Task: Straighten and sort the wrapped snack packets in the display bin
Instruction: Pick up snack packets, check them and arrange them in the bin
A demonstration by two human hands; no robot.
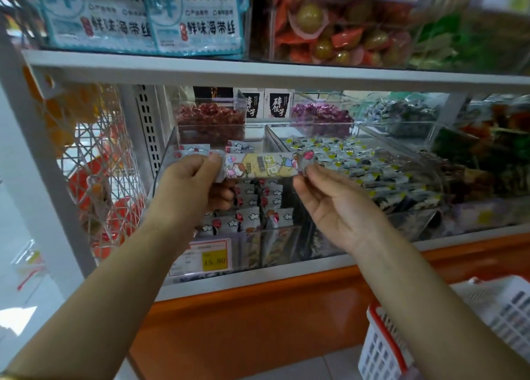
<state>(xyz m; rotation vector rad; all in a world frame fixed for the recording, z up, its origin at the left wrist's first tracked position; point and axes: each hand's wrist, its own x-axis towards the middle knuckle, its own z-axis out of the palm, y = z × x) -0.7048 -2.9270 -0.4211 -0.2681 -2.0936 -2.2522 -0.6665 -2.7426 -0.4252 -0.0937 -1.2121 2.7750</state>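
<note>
A long wrapped snack packet (pixel 259 166) with cartoon print is held level above the clear display bin (pixel 275 243). My left hand (pixel 190 183) grips its left end with curled fingers and thumb. My right hand (pixel 327 196) pinches its right end between thumb and fingertips. Below them several like packets (pixel 252 207) with red dots and cloud prints stand in rows inside the bin. A few more packets (pixel 195 150) lie at the bin's back left.
A neighbouring clear bin holds yellow-and-black packets (pixel 372 167). Bins of red sweets (pixel 210 118) and purple sweets (pixel 321 117) stand behind. A shelf board (pixel 258 72) runs overhead. A price tag (pixel 213 257) hangs on the bin front. A white and red basket (pixel 430 331) stands lower right.
</note>
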